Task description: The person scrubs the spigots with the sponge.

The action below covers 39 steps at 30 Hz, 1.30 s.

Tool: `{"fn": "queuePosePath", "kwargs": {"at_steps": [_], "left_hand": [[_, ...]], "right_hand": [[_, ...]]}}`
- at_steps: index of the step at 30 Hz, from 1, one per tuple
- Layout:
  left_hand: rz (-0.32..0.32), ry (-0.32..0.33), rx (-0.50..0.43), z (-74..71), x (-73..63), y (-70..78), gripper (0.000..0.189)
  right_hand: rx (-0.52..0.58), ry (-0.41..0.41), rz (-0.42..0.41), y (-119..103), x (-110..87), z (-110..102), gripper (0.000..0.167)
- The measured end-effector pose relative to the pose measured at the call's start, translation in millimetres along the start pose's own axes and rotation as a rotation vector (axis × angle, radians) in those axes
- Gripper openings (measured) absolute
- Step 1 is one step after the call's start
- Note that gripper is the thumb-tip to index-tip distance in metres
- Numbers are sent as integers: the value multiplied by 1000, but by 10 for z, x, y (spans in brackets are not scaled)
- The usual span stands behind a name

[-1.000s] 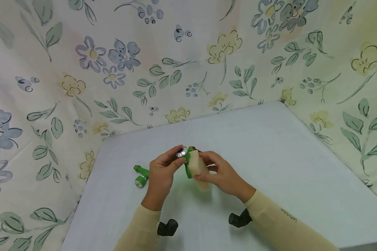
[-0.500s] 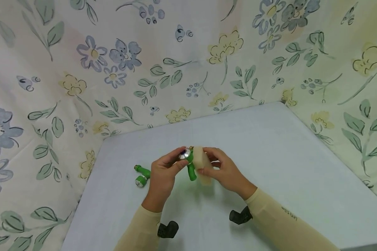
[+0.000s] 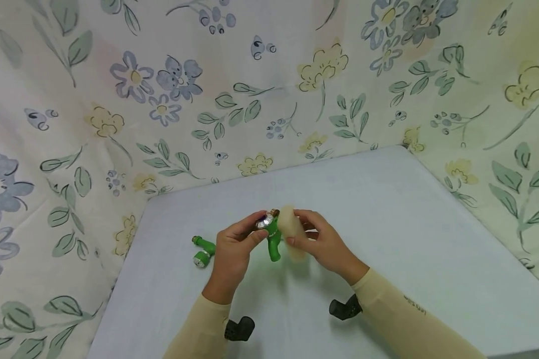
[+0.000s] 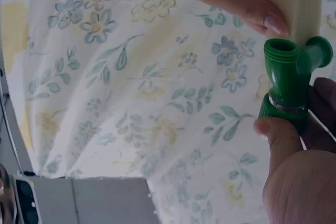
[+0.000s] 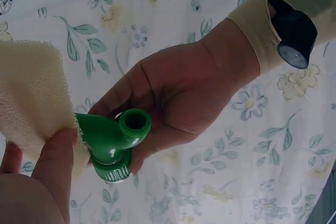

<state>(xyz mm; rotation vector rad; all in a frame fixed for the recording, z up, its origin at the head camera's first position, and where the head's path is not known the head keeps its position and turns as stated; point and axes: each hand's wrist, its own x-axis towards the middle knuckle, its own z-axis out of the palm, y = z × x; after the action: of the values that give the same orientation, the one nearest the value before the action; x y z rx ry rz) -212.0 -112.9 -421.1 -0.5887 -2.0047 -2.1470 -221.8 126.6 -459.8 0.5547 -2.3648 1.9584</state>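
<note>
Green tap (image 3: pixel 273 237) is pinched by its silver-faced knob (image 3: pixel 265 220) in the left hand (image 3: pixel 233 249), sponge (image 3: pixel 291 224) gripped just beside it in the right hand (image 3: pixel 327 247), so I'd brace the knob and wrap the sponge round the spout (image 3: pixel 274 251), all up above the white table (image 3: pixel 359 194).

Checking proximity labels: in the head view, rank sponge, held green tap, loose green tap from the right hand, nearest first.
1. Sponge: pinched in the right hand.
2. Held tap: left of it, in the left hand.
3. Loose tap: on the table, beyond the left hand.
</note>
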Motion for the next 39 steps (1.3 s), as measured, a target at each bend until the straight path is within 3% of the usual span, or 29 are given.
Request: {"fn": "queuePosePath", "kwargs": {"at_steps": [11,18,26,39], "left_hand": [[17,-5,-27,-10,9,-14,42],[9,37,-8,-13,32,-37,41],[22,85,56,-7,48,-32,39],[9,73,42,7,22,4,39]], "right_hand": [[16,-56,-57,25,-40,35,62],[41,-123,-108,-56,-64,96,60],[55,-131,-135,-103,-93,133,56],[32,-110,-140,-128,-83,115,58]]}}
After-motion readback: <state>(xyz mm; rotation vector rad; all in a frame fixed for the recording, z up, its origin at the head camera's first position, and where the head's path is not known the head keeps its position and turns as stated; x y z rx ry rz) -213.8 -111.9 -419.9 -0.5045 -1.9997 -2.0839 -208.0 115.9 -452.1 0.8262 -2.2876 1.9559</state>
